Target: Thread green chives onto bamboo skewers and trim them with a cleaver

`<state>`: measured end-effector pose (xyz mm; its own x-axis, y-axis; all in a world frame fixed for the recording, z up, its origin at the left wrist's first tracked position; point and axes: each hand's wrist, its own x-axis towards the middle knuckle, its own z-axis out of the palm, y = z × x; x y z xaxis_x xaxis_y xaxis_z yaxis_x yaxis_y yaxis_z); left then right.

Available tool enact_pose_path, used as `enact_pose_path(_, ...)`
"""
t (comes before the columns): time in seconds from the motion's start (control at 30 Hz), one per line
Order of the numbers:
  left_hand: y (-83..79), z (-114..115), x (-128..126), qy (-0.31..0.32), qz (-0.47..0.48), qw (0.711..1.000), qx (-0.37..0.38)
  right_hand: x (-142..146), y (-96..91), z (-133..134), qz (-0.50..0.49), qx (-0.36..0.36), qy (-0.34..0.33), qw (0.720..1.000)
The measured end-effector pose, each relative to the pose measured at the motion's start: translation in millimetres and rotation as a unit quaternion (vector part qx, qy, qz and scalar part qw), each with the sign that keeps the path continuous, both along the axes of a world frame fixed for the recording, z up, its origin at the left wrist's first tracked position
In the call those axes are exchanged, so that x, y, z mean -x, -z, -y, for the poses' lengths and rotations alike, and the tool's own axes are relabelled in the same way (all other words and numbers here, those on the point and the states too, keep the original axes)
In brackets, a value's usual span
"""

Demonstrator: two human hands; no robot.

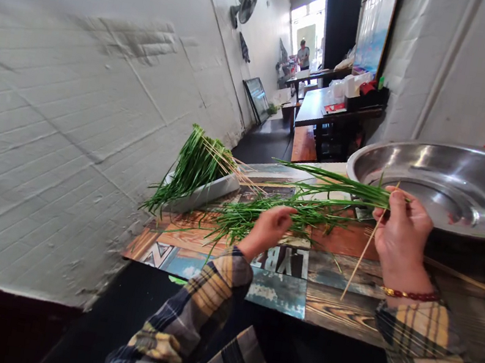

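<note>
My right hand (404, 224) pinches a small bunch of chives (344, 186), whose long leaves point left. A thin wooden skewer (362, 257) is in the same grip and slants down below the fingers. My left hand (268, 226) is closed, thumb and fingers together, over a loose heap of chives (239, 215) on the table; what lies between its fingertips is hidden. Beyond it at the left, a white tray (203, 193) bears a thick stack of skewered chives (196, 164), with bare skewer ends sticking out to the right.
A large steel basin (435, 223) stands at the right, near my right hand. More skewers (472, 280) lie at the right on the patterned table (341, 313). A white wall (72, 116) runs close along the left. Farther back are dark tables (313, 106) and a person (303, 55).
</note>
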<state>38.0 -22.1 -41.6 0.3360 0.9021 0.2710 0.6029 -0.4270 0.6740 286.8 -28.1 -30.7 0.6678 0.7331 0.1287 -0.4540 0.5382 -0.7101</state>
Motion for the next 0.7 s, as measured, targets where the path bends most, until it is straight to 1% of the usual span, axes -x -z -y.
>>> enact_pose_path(0.07, -13.7, -10.3, 27.7, -0.078, -0.044, 0.994, -0.069, 0.2, 0.1, -0.3, 0.003, -0.003, -0.004, 1.000)
enact_pose_path(0.1, -18.2, -16.2, 43.0, -0.103, -0.091, 0.987, -0.084, 0.3, 0.1, -0.5, 0.004, -0.003, -0.004, 1.000)
enact_pose_path(0.13, -20.8, -21.9, 57.5, -0.124, -0.147, 0.978, -0.082, 0.3, 0.2, -0.8, 0.004, -0.003, -0.001, 1.000)
enact_pose_path(0.17, -21.2, -27.0, 70.2, -0.137, -0.206, 0.966, -0.071, 0.4, 0.2, -1.0, 0.004, -0.001, -0.001, 1.000)
enact_pose_path(0.2, -19.8, -31.1, 80.3, -0.142, -0.221, 0.963, -0.068, 0.4, 0.3, -1.1, 0.004, 0.000, -0.002, 1.000)
enact_pose_path(0.27, -12.8, -35.4, 92.2, -0.148, -0.241, 0.958, -0.058, 0.5, 0.5, -1.2, 0.005, 0.002, -0.007, 1.000)
enact_pose_path(0.37, -0.5, -34.9, 94.5, -0.150, -0.232, 0.960, -0.054, 0.4, 0.9, -0.9, 0.008, 0.004, -0.017, 1.000)
enact_pose_path(0.47, 3.1, -34.3, 95.3, -0.154, -0.195, 0.967, -0.056, 0.3, 1.2, -1.0, 0.013, 0.013, -0.015, 1.000)
enact_pose_path(0.57, -6.4, -37.2, 104.6, -0.174, -0.139, 0.973, -0.069, 0.4, 0.8, -1.2, 0.012, 0.016, -0.009, 1.000)
enact_pose_path(0.63, -17.9, -38.2, 111.0, -0.203, -0.104, 0.969, -0.090, 0.5, -0.3, -0.5, 0.010, 0.013, -0.006, 1.000)
enact_pose_path(0.7, -29.7, -35.9, 110.6, -0.221, -0.076, 0.965, -0.117, 0.3, -2.3, 1.1, 0.005, 0.008, -0.004, 1.000)
